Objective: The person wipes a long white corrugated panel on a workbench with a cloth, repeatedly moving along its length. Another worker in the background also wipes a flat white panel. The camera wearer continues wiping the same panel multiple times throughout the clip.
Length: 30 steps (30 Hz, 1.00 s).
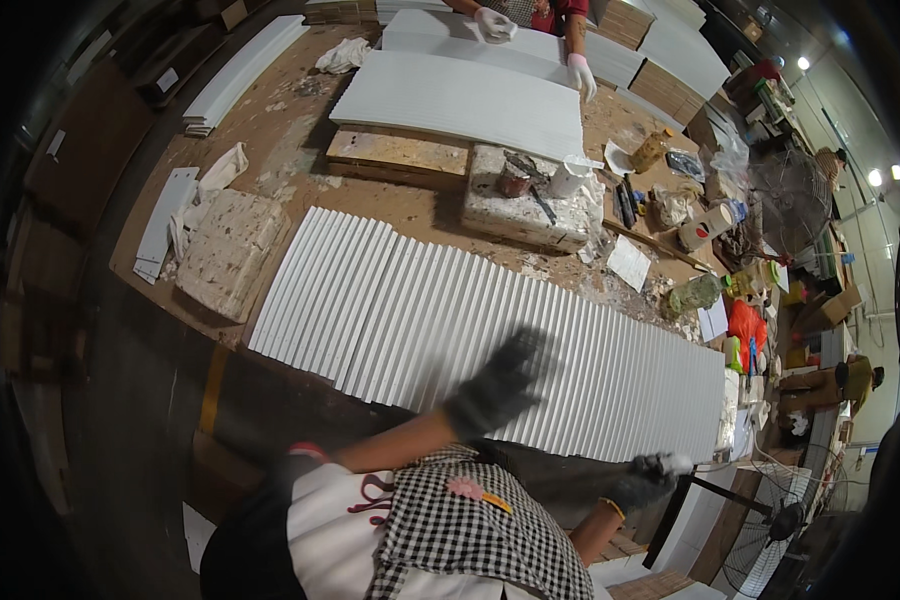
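A long white fluted panel (420,310) lies across the near side of the wooden workbench (290,150). My left hand (500,383), in a dark glove and blurred by motion, hovers over the panel's near middle with fingers spread and nothing in it. My right hand (646,480), also dark-gloved, is at the panel's near right edge with fingers curled; something small and white shows at its fingertips, too blurred to identify. My checkered apron fills the bottom of the view.
Across the bench another person's white-gloved hands (494,24) rest on smooth white panels (460,100). A stained block (515,215) carries a can and a white cup (570,178). Bottles, tools and papers crowd the right end. Fans (785,195) stand at right.
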Tool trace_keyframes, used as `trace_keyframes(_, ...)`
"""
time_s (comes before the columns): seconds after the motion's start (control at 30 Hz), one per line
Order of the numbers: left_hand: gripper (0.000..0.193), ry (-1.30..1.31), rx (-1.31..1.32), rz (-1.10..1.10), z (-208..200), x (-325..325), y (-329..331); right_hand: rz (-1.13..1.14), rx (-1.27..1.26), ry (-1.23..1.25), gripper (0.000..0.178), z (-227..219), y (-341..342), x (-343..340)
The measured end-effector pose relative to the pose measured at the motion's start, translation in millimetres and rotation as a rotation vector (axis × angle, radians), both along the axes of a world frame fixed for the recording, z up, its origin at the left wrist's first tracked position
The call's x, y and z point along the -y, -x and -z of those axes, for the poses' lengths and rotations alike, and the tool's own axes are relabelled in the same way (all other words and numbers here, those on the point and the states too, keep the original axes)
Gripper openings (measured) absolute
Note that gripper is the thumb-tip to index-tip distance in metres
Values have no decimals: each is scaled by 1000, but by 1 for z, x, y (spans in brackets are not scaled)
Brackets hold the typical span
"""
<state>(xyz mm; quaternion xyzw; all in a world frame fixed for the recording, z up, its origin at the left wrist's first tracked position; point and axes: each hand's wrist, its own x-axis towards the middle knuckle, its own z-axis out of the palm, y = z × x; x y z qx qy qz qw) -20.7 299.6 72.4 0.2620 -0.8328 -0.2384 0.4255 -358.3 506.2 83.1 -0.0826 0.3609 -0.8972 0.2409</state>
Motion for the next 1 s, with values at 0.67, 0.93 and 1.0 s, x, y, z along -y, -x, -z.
trace_keyframes(0.67,58,-594,2404,-1313,110,-47,-147,-782,361,-36,34,-29,-112,170)
trace_keyframes(0.93,63,-599,1831,-1296,203,-64,-134,-643,186,-200,22,-35,-84,156)
trace_keyframes(1.0,62,-685,2017,-1214,226,-64,-136,-666,258,-143,18,-34,-78,155)
